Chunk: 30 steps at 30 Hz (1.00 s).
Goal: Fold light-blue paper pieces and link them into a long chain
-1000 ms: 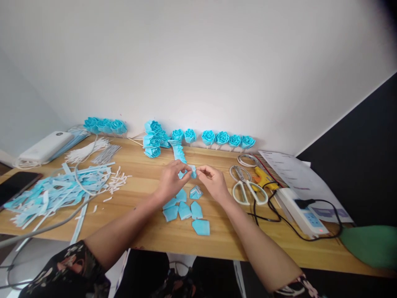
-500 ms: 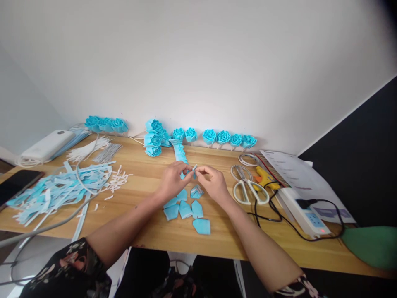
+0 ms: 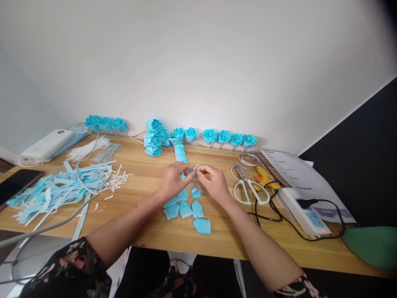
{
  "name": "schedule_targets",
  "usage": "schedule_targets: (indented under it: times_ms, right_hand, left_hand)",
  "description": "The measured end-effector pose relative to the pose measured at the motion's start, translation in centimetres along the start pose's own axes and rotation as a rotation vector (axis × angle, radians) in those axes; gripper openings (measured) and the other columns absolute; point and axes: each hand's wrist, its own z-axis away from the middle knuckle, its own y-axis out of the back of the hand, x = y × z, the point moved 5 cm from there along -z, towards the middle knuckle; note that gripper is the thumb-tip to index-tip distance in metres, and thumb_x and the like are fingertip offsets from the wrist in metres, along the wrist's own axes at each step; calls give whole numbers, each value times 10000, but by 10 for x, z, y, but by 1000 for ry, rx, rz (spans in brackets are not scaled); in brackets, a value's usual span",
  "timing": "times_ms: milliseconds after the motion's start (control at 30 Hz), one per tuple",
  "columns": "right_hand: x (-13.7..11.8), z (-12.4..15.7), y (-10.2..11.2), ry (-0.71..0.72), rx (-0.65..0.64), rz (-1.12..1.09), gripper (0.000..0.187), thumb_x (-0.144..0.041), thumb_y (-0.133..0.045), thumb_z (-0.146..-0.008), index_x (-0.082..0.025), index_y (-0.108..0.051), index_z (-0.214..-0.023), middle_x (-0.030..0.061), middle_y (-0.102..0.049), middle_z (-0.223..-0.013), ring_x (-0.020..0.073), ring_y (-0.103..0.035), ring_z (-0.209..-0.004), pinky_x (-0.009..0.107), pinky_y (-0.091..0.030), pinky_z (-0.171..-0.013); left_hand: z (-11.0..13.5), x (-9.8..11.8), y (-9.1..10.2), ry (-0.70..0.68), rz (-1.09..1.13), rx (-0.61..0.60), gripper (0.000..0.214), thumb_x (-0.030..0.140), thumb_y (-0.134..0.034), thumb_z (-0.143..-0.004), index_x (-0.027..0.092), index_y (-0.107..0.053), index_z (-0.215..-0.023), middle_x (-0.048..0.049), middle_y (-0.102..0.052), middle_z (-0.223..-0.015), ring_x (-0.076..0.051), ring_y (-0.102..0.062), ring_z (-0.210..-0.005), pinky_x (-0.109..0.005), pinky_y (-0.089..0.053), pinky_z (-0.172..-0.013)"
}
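Note:
A small blue fabric piece (image 3: 195,169) is pinched between both hands over the middle of the table. My left hand (image 3: 175,178) grips it from the left with thumb and forefinger, and my right hand (image 3: 212,181) pinches its other side. Below the hands lie several blue cut petals (image 3: 201,226) with pointed ends, and one folded petal (image 3: 197,191) near my right hand. A row of overlapping blue pieces (image 3: 180,151) runs back from the fingers. Fingers partly cover the held piece, so its full shape is hidden.
Blue fabric roses (image 3: 209,136) line the wall. To the right are white-handled scissors (image 3: 251,188), a yellow glue gun (image 3: 266,178), a power strip (image 3: 305,213) and papers (image 3: 294,174). On the left lie blue scraps (image 3: 68,186), a phone (image 3: 20,185) and a white power bank (image 3: 48,145).
Both hands stay almost in place. The held blue piece has shifted very slightly between the fingertips; nothing else has visibly moved.

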Motion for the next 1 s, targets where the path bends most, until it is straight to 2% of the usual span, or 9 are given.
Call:
schedule_targets:
  times_ms: [367,567,1000]
  right_hand:
    - [0,0,-1,-11,-13,4,118,-217,-540,-800,-207,-656,-782,30,-702,-798,178,-637,-754,289,-488,-752]
    - [0,0,-2,3,-28,5,136,-224,-529,-807,-208,-662,-778,36,-699,-800,180,-634,-755,298,-487,-754]
    - [1,0,-3,2,-37,18,125,-221,-542,-809,-210,-663,-780,29,-701,-797,179,-638,-762,294,-486,-756]
  left_hand:
    - [-1,1,0,25,27,-21,138,124,-539,-780,167,-668,-804,5,-605,-679,-127,-534,-667,-248,-396,-661]
    - [0,-2,-1,35,22,-13,102,235,-586,-804,174,-668,-796,11,-568,-637,-129,-527,-643,-251,-387,-633]
    - [0,-2,-1,69,60,-48,145,154,-535,-786,167,-675,-821,2,-621,-692,-133,-556,-681,-246,-405,-651]
